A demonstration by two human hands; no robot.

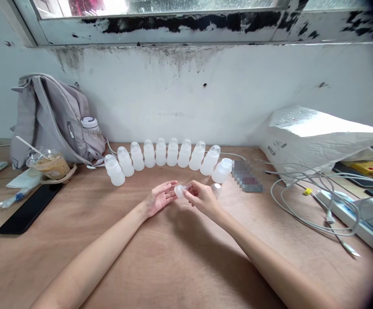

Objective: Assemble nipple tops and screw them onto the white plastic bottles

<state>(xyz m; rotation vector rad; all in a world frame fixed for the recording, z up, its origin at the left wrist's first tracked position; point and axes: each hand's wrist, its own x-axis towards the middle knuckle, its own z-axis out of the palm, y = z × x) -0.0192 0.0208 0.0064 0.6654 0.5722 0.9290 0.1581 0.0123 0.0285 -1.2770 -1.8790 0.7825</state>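
My right hand (201, 195) pinches a small translucent piece (180, 191) that looks like a baby bottle's teat with its ring. Palm up, my left hand (161, 198) is open beside it, fingertips close to the piece; whether they touch it I cannot tell. Just behind my right hand a clear bottle cap (216, 189) rests on the table, partly hidden. Several white baby bottles (172, 153) with clear caps stand upright in an arc beyond my hands. At the arc's right end stands an uncapped bottle (221, 171) with a wide neck.
On the left are a grey backpack (51, 116), an iced drink cup (49, 164) and a black phone (28, 209). Toward the right lie a blurred-out flat object (247, 176), looped cables (289, 210), a power strip (353, 219) and a large white bag (302, 141). A wall (180, 98) bounds the table's back.
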